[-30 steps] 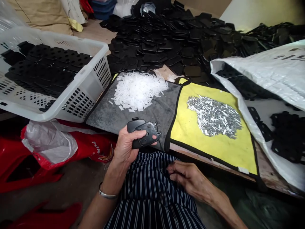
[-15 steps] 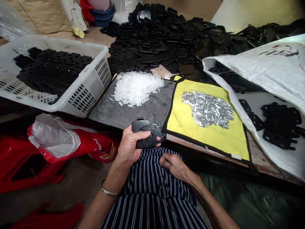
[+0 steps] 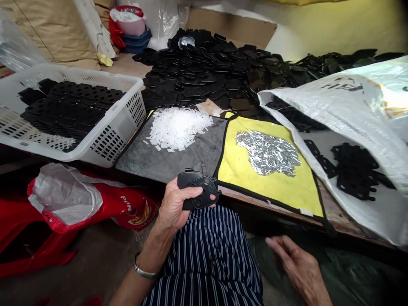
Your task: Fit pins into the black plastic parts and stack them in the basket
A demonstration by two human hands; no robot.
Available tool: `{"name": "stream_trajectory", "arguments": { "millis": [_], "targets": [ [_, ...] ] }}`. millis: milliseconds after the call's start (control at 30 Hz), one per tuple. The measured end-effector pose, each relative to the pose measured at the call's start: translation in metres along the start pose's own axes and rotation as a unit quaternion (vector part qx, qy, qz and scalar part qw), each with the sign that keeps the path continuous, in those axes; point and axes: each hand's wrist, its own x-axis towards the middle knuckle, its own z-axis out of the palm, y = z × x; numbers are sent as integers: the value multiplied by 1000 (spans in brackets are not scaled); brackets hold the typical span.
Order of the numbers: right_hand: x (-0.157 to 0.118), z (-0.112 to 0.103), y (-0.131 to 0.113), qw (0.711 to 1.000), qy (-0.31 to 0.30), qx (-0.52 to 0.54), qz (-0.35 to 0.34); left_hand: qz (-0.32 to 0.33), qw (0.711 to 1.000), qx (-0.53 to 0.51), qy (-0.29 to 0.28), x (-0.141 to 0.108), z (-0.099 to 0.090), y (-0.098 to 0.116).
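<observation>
Gripping two stacked black plastic plates [image 3: 199, 191] in the left hand [image 3: 174, 208], thumb across the top, just above the striped trousers [image 3: 207, 255] and near the table edge [image 3: 334, 216]. Right hand [image 3: 296, 265] is open, fingers spread, holding nothing, low over a dark green cloth [image 3: 338, 272], well apart from the plates. Just ahead, a grey cloth [image 3: 159, 163] carries a pile of white plastic bits [image 3: 177, 127]; beside it, a yellow cloth [image 3: 255, 187] carries a pile of silver metal bits [image 3: 267, 153]. To the left, a white plastic basket [image 3: 134, 85] holds black plates [image 3: 70, 102]; to the right, an open white sack [image 3: 350, 97] holds black pieces [image 3: 353, 170]. Farthest, a big heap of black plates [image 3: 204, 72] covers the table. Risk: a slack thumb could let the top plate slide off; a stray sleeve could scatter the small bits.
</observation>
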Motion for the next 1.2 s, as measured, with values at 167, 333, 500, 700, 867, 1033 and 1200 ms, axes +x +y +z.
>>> {"name": "stream_trajectory", "arguments": {
  "millis": [167, 333, 500, 700, 867, 1033, 1200],
  "targets": [
    [17, 50, -114, 935, -11, 309, -174, 13, 1000, 16, 8, -4, 0, -4],
    [40, 80, -157, 906, -89, 379, -166, 50, 996, 43, 55, -5, -5, -2],
    [62, 54, -162, 905, -100, 190, -367, -12, 998, 58, 3, -3, -5, 2],
    [76, 41, -180, 857, -120, 90, -494, -52, 994, 76, -54, -1, -7, -3],
    [79, 46, -180, 909, -194, 149, -339, -45, 993, 98, -50, 1, -9, -2],
    [76, 44, -180, 904, -278, 181, -270, -75, 991, 86, -73, 3, -10, -3],
    [72, 50, -176, 913, -261, 231, -211, -82, 990, 92, -63, 4, -8, -4]
  ]
}}
